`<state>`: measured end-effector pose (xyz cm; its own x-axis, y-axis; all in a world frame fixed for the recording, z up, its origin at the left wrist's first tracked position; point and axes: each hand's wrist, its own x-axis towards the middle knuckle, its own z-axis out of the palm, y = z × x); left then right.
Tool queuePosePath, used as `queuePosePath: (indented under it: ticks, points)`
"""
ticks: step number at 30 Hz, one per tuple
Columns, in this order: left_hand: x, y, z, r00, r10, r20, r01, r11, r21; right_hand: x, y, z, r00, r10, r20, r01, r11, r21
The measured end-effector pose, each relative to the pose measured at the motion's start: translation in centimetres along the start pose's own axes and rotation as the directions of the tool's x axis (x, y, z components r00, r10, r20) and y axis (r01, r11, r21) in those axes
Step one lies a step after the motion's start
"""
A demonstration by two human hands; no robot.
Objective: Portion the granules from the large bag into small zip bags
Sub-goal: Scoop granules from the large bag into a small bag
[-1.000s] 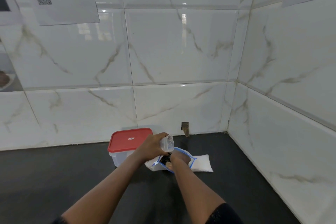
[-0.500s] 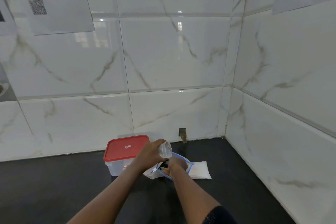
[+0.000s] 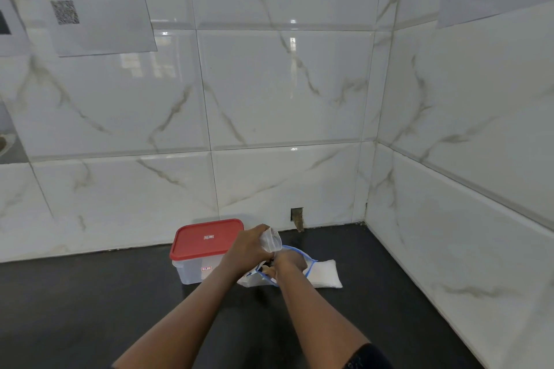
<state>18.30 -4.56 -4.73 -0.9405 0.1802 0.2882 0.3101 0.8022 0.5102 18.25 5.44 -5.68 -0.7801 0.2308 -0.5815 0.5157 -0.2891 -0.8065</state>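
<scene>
The large clear bag [image 3: 325,274] with a blue zip rim lies open on the dark counter [image 3: 90,308], white granules inside. My left hand [image 3: 245,249] grips a small clear zip bag [image 3: 270,239], held above the large bag's mouth. My right hand [image 3: 284,262] reaches into the large bag's opening, fingers curled around a small dark object, a scoop or handle that is mostly hidden. The granules near my right hand are hidden by the hand.
A clear plastic box with a red lid [image 3: 207,241] stands just left of the bags, against the tiled back wall. A tiled side wall [image 3: 464,234] closes the right. A small hole in the wall [image 3: 297,216] sits behind the bags.
The view tilted slightly, so hands and bags sit lower in frame. Both hands keep about the same pose at the large bag's mouth.
</scene>
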Motion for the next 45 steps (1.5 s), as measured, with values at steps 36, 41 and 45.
queuePosePath:
  ticks: [36,41,45]
  points:
    - [-1.5,-1.1,0.7,0.993,-0.12,-0.001,0.113,0.943,-0.313,-7.7,-7.3,-6.7,0.806,-0.557,0.198,0.572,0.649,-0.503]
    - [-1.3,-1.1,0.7,0.99,-0.143,-0.012,0.131,0.933,-0.334,-8.3,-6.3,-5.5,0.663,-0.66,0.353,0.68,0.336,-0.651]
    - [-1.1,-0.9,0.6,0.988,-0.152,-0.015,0.138,0.933,-0.334,-8.4,-6.5,-5.1,0.582,-0.685,0.438,0.706,0.159,-0.69]
